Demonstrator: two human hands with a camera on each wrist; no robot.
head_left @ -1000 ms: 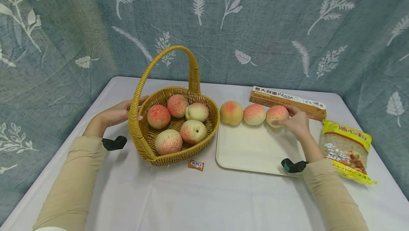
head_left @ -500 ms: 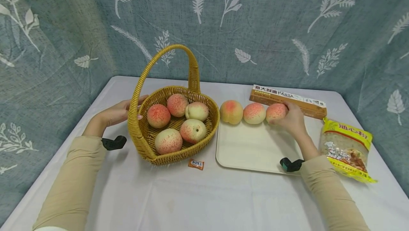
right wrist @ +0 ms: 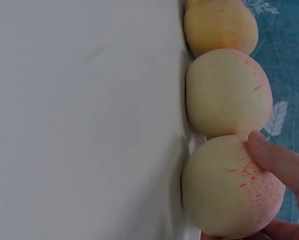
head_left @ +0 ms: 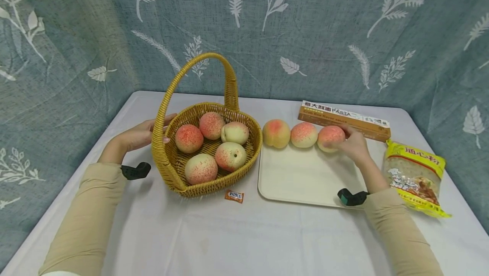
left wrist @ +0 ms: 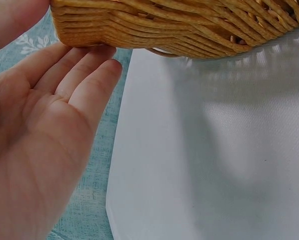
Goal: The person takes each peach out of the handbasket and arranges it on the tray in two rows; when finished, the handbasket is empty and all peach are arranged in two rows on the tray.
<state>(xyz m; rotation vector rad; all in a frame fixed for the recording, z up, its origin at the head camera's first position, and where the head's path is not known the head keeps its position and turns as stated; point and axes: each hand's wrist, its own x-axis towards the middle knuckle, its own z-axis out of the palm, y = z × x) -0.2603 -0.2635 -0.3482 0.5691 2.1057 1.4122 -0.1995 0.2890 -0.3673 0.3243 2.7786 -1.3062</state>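
In the head view, a woven basket [head_left: 210,190] with a tall handle holds several peaches [head_left: 201,169]. My left hand [head_left: 138,136] is at its left side, thumb and fingers about the wicker edge; the left wrist view shows the fingertips going behind the basket [left wrist: 154,30]. Across the back edge of a cream tray [head_left: 305,178], three peaches sit in a row. My right hand [head_left: 356,146] grips the rightmost peach [head_left: 329,136], thumb in front and fingers behind. In the right wrist view, that peach [right wrist: 224,185] rests against its neighbour [right wrist: 227,92].
Behind the row lies a long pasta box [head_left: 344,121]. A yellow-and-clear pasta bag [head_left: 414,180] lies right of the tray. One small orange candy packet [head_left: 234,196] is in front of the basket. A patterned curtain [head_left: 252,34] hangs behind the white-covered table.
My right hand has shifted slightly left and back right, with the rightmost peach turning a little in its hold. The left hand and basket have stayed nearly still.
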